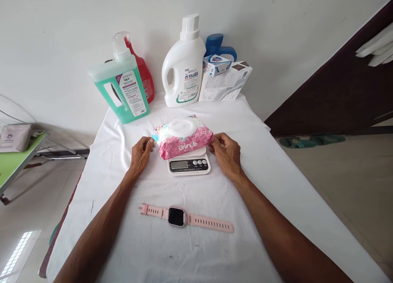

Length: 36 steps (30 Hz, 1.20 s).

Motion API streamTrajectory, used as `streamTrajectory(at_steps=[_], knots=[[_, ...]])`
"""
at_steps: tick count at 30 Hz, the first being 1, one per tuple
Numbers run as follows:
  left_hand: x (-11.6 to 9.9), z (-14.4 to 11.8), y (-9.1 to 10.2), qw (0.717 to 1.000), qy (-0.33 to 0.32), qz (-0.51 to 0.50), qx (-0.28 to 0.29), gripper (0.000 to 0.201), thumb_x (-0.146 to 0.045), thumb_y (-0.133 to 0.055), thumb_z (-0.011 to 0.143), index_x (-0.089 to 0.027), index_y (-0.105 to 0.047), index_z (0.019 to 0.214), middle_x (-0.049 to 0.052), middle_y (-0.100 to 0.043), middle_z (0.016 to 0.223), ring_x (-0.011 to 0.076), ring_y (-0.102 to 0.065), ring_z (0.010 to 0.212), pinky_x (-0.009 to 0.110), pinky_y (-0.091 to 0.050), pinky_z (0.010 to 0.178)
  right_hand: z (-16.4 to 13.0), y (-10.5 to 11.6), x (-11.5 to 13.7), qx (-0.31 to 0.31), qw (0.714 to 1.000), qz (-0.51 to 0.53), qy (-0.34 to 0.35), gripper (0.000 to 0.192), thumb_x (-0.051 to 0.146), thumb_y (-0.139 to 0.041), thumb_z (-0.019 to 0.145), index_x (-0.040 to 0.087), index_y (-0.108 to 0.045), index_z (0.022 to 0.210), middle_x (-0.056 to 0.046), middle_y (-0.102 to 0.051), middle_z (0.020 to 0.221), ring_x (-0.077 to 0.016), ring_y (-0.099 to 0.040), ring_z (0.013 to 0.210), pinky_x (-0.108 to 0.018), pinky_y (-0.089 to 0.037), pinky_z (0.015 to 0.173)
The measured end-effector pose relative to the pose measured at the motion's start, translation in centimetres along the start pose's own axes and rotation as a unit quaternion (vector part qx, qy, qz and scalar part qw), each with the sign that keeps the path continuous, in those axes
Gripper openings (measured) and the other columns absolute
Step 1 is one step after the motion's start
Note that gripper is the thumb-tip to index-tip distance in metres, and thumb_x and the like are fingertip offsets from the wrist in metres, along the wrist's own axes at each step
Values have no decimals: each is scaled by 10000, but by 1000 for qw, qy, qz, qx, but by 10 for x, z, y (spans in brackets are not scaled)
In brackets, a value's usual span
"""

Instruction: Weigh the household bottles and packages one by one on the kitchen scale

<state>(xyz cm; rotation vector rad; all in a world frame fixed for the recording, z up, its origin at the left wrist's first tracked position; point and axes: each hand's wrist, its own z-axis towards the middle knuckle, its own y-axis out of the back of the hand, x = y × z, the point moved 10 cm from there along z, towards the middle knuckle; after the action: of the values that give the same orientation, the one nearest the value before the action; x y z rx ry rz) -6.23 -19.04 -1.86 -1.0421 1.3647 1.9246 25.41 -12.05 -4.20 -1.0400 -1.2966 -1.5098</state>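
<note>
The tabletop [276, 164] is covered with a white cloth. Along its far edge the white jug [184, 53] is stood, with the green jug [132, 94] set towards the far left corner and the red bottle [144, 74] partly hidden behind it. Towards the far right corner the large box [221, 86] is placed, topped by the small box [217, 65] and backed by the blue bottle [214, 43]. In front of the white jug, about midway between the left and right edges, the pack [187, 143] is rested on the scale [188, 168], whose display and buttons are left uncovered on the near side. The pack's long axis is run from left to right, with its right end angled slightly towards the far edge; it is flanked lengthwise by the hands. The left hand [141, 154] is brought to the left end, the right hand [227, 154] to the right end, and neither is seen to be plainly nearer. In both, the fingers are curled inward; whether the ends are pinched or only touched cannot be told. Nearer the near edge, beyond either hand's contact, the watch [176, 216] is laid flat, its strap stretched out
</note>
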Motion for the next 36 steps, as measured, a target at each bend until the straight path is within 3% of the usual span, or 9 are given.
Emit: streamTrajectory(at_steps=[11,15,18,20,24,27,30,33,36], knots=[[1,0,-1,1000,1,8,-2,349,-518,-495,1003,-219,-645,904,44,-723,880,198,-682,766,339,-522,768,1,0,0,-2,1000,0,7,320,533,-603,871,227,-615,779,-9,-674,720,-175,-618,637,-309,-481,651],[-4,-3,6,1000,2,-7,-14,441,-596,-480,1001,-209,-654,1118,84,-734,1042,220,-698,892,366,-548,838,1,-1,0,0,1000,-2,7,310,524,-587,875,229,-609,783,-13,-673,724,-182,-622,639,-317,-480,654],[-27,-8,19,998,-22,-32,-43,626,-690,-458,983,-218,-555,1383,139,-667,1323,270,-676,1152,422,-548,973,2,-1,1,-1,1000,-7,9,296,511,-572,881,234,-609,784,-19,-678,725,-193,-629,649,-326,-491,669],[-51,-11,20,998,-58,-23,-31,736,-732,-492,953,-235,-472,1495,159,-587,1462,311,-601,1328,475,-503,1088,2,-1,3,1,1000,-9,12,287,503,-564,885,239,-602,778,-22,-681,724,-198,-630,658,-329,-495,678],[-89,-11,-6,991,-110,63,43,1048,-702,-798,753,-284,-352,1604,168,-427,1619,378,-449,1489,552,-424,1196,2,0,7,0,1000,-3,23,274,486,-536,892,244,-587,774,-23,-675,726,-202,-630,684,-326,-487,701],[-98,-2,-25,982,-119,130,73,1098,-602,-892,680,-235,-383,1581,188,-457,1586,390,-423,1505,562,-400,1219,2,1,8,-4,999,-6,31,271,470,-512,902,245,-576,764,-20,-659,718,-198,-614,679,-320,-470,698],[-100,9,-26,979,-103,167,61,1011,-555,-905,663,-191,-462,1495,194,-520,1537,388,-485,1453,540,-432,1182,4,0,6,-3,1000,0,29,250,446,-504,910,245,-578,781,-20,-664,718,-196,-605,678,-311,-459,688],[-101,15,-22,981,-74,173,51,803,-598,-888,666,-192,-592,1292,134,-675,1301,347,-641,1211,482,-521,1024,6,0,6,-5,999,5,32,239,424,-497,923,243,-573,786,-15,-671,719,-189,-601,679,-307,-447,698],[-104,16,-15,984,-56,166,18,672,-645,-863,662,-203,-637,1114,61,-713,1049,280,-661,966,400,-525,852,6,2,8,-11,999,7,38,228,389,-481,924,244,-546,762,-1,-647,705,-177,-575,677,-305,-422,705]])
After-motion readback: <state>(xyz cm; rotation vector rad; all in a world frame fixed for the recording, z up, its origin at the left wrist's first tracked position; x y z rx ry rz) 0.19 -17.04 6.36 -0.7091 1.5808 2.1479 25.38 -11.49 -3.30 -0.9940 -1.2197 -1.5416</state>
